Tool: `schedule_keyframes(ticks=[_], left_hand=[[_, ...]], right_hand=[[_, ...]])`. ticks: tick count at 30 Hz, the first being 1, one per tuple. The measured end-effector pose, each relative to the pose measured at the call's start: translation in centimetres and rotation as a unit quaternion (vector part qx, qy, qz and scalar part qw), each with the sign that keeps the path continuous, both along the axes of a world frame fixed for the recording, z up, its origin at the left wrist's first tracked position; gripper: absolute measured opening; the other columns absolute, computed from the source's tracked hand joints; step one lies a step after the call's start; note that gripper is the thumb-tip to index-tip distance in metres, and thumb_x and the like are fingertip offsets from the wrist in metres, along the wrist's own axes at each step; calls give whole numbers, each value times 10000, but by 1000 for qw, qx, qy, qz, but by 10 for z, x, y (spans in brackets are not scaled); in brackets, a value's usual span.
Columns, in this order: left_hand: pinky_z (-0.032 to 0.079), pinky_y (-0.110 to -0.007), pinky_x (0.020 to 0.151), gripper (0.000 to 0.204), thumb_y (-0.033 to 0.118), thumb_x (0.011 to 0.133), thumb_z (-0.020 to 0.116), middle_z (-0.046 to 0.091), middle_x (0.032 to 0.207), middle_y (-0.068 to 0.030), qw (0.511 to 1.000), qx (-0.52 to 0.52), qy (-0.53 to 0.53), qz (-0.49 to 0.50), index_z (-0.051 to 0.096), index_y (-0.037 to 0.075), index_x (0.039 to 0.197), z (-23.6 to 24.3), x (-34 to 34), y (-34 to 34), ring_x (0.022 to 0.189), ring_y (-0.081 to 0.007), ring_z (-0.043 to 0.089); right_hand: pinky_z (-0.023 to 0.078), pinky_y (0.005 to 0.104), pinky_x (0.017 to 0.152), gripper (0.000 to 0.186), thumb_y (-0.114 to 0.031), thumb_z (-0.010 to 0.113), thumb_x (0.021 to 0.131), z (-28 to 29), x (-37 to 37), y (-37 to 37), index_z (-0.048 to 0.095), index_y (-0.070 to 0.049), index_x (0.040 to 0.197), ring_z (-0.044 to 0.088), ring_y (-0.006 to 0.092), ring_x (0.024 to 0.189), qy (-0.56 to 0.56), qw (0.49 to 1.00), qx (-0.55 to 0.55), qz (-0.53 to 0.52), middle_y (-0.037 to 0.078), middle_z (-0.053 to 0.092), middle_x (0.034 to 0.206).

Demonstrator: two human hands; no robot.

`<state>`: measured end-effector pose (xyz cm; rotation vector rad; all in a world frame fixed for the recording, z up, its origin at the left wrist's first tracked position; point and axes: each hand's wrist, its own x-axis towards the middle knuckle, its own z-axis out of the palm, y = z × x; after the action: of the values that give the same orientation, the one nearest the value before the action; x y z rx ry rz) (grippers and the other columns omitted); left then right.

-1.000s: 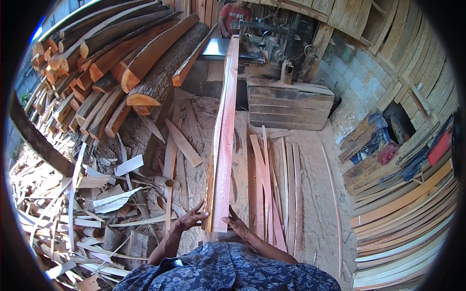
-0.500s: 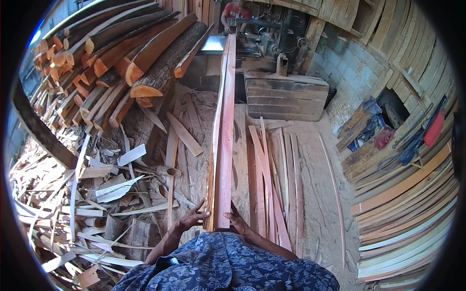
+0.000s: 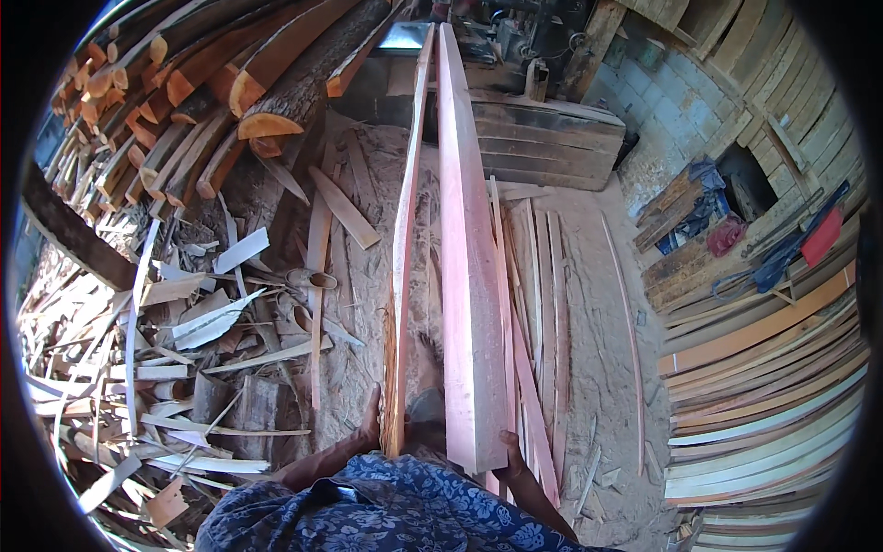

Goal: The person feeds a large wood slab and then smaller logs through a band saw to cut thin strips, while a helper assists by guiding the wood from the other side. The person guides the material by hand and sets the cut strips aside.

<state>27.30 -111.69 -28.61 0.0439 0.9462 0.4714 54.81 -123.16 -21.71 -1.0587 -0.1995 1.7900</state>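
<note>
Two long pieces of sawn wood stretch away from me to the machine's table. My left hand [image 3: 371,419] is closed at the outer edge of a thin, bark-edged slab [image 3: 402,267], near its close end; some fingers are hidden behind the wood. On the other side, my right hand [image 3: 511,454] grips the near end of a thick, pinkish squared beam [image 3: 467,267], thumb up along its right face. The slab and the beam stand apart at my end and come close together at the far end.
Stacked split logs [image 3: 276,101] fill the far left, above a heap of offcuts [image 3: 184,368]. Thin strips [image 3: 552,322] lie on the floor right of the beam. A wooden-sided machine base [image 3: 552,147] stands ahead; stacked boards [image 3: 763,405] line the right.
The slab and the beam, side by side before, have parted: the beam went right with my right hand, the slab slightly left. Both pieces came nearer, and the view tipped downward.
</note>
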Motion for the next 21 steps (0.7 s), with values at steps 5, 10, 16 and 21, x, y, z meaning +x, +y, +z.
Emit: schedule_keyframes(ticks=[5, 10, 16, 21], left_hand=[[520, -406, 709, 853, 803, 732, 350, 626, 880, -164, 999, 15, -4, -28, 599, 51, 1048, -8, -12, -9, 761, -299, 618], [421, -376, 950, 698, 609, 881, 352, 548, 1221, -105, 989, 134, -28, 54, 422, 77, 1328, 37, 2, 6, 1072, -227, 554], [402, -378, 975, 720, 622, 874, 353, 523, 1255, -119, 948, 257, 143, 121, 399, 80, 1345, 108, -163, 12, 1116, -235, 525], [395, -392, 982, 754, 654, 855, 342, 516, 1262, -127, 942, 184, 225, 170, 399, 84, 1345, 127, -155, -110, 1119, -252, 522]], right_hand=[[277, 337, 1047, 811, -314, 595, 759, 4, -60, 1, 227, 16, 1402, 341, 255, 1285, -123, 985, 121, 12, 166, 341, 1406], [231, 357, 1066, 898, -375, 600, 756, -5, -106, 53, 129, -12, 1428, 273, 267, 1319, -260, 943, 197, 61, 209, 277, 1426], [401, 371, 956, 986, -509, 589, 771, 136, -245, 94, 14, -61, 1436, 436, 360, 1194, -256, 936, 108, 216, 308, 362, 1299], [407, 394, 954, 1098, -497, 676, 698, 128, -242, 7, 44, 63, 1399, 479, 339, 1147, -223, 946, 212, 102, 308, 436, 1236]])
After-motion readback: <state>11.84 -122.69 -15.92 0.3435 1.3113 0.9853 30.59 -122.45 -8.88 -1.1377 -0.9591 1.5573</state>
